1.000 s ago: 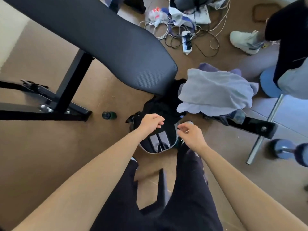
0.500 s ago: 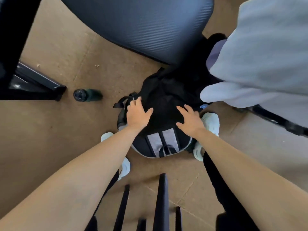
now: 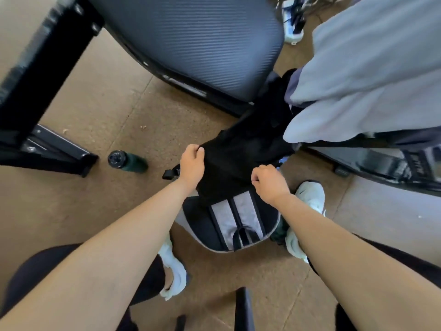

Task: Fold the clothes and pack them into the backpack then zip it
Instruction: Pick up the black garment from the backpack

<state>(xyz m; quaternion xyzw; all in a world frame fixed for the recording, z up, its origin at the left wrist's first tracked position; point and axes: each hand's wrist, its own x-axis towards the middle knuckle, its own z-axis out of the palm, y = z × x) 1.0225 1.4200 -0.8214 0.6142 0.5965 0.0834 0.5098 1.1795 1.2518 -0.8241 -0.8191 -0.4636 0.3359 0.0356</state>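
Note:
A black backpack [image 3: 210,225] with two grey stripes lies on the floor between my feet. A black garment [image 3: 241,158] is draped over its upper part and runs up toward the bench. My left hand [image 3: 192,163] grips the garment's left edge. On the right edge, my right hand [image 3: 269,182] pinches the same cloth. A pale blue-grey garment [image 3: 367,68] lies on the bench at the upper right, with a purple piece [image 3: 292,91] showing at its edge. The backpack's opening is hidden under the black cloth.
A padded black bench seat [image 3: 202,39] overhangs the top middle, its frame [image 3: 47,149] at the left. A dark green bottle [image 3: 127,161] lies on the brown floor. A power strip with cables [image 3: 293,22] sits at the top. My white shoes [image 3: 307,194] flank the backpack.
Both hands lay flat and open on the black cloth half a second ago; now their fingers are closed on its edges. The view has come closer and shifted right.

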